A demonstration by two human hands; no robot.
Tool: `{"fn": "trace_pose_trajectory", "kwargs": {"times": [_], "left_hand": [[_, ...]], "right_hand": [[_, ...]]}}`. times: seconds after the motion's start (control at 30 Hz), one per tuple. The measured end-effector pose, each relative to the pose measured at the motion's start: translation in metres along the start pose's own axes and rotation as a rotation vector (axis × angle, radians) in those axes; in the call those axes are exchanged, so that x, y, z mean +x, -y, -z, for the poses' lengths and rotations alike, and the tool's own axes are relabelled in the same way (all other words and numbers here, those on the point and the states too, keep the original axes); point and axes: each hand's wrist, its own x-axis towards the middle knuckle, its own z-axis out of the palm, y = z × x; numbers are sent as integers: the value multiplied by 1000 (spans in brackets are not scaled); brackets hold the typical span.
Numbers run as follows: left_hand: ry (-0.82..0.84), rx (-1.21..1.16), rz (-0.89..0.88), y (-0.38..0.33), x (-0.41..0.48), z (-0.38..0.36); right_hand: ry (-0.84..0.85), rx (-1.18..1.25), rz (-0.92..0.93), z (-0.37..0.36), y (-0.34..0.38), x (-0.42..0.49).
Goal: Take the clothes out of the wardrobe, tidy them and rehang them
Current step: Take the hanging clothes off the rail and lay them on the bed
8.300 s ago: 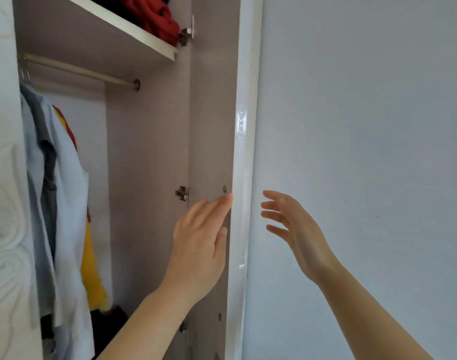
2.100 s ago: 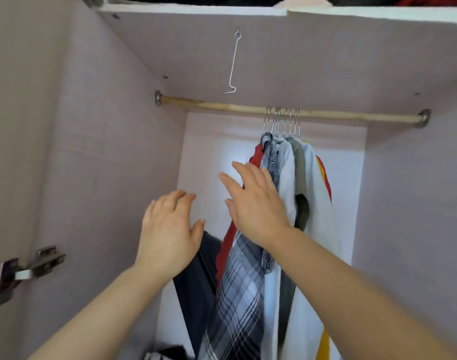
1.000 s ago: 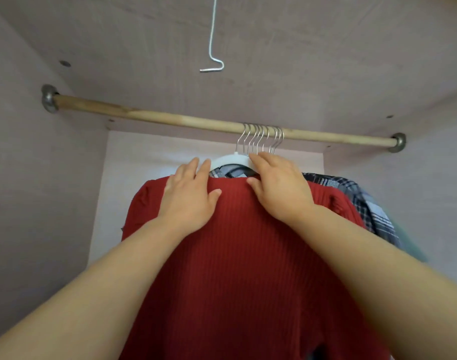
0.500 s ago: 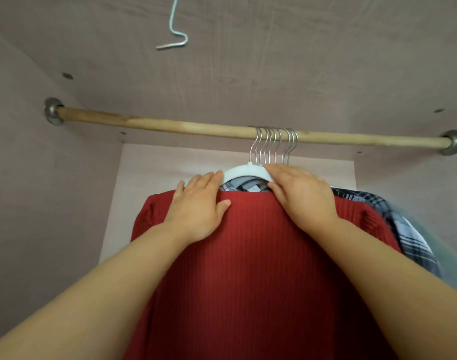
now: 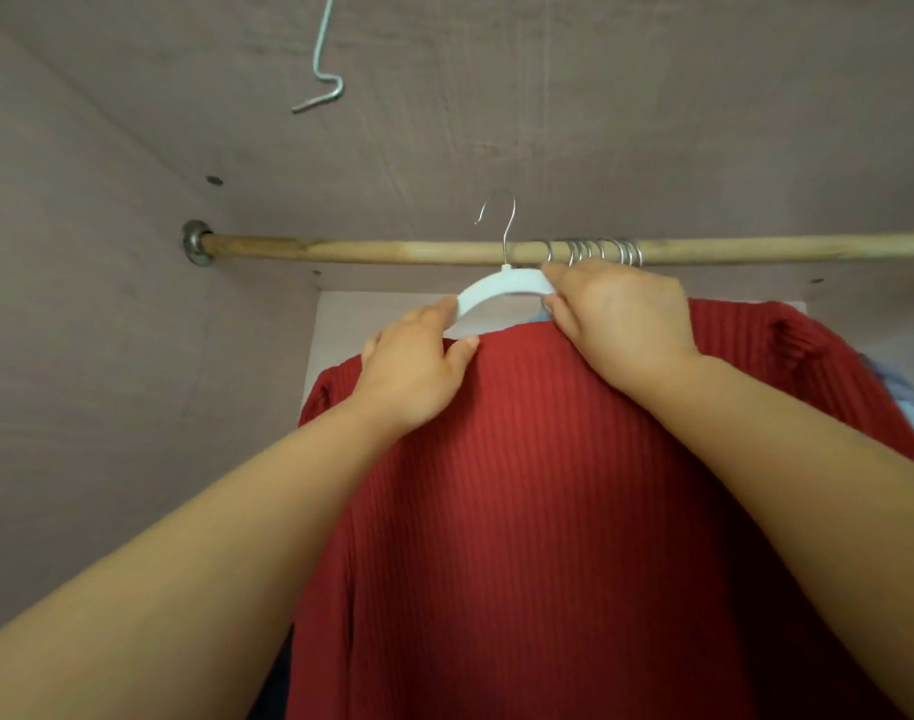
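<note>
left hand [image 5: 413,371]: 1 | right hand [image 5: 621,324]: 1 | red sweater [image 5: 548,511]: 1 | white hanger [image 5: 501,291]: 1 | rod [image 5: 366,250]: 1 | wire hook [image 5: 319,70]: 1 | bunched hanger hooks [image 5: 600,250]: several

I'm looking up into the wardrobe here. The rail [image 5: 366,250] is running left to right just below the top panel [image 5: 548,122], and a wire hook [image 5: 322,59] is dangling from that panel, up at the left. The sweater [image 5: 522,511] is hanging right in front of me on its hanger [image 5: 501,288]. My left hand [image 5: 413,366] is gripping its left shoulder and my right hand [image 5: 618,324] is pinching the hanger's right side. The hanger hook [image 5: 501,220] is poking up above the rail, just left of the bunched hooks [image 5: 595,252]. More clothes [image 5: 907,397] are peeking out behind, at the right.
</note>
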Motion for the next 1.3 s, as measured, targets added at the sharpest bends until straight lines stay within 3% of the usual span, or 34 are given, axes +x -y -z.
{"fn": "trace_pose_trajectory", "kwargs": {"times": [0.2, 0.5, 0.8, 1.0, 1.3], "left_hand": [[-158, 26, 30, 18, -46, 43], [-291, 200, 196, 44, -210, 119], [-236, 500, 471, 12, -363, 181], [-197, 694, 696, -29, -456, 226], [-368, 974, 986, -112, -574, 313]], "right_hand": [[-102, 174, 72, 19, 40, -13], [-307, 653, 230, 48, 156, -79], [-279, 1124, 243, 78, 258, -173], [-155, 1510, 244, 123, 329, -238], [-161, 1912, 395, 254, 416, -299]]}}
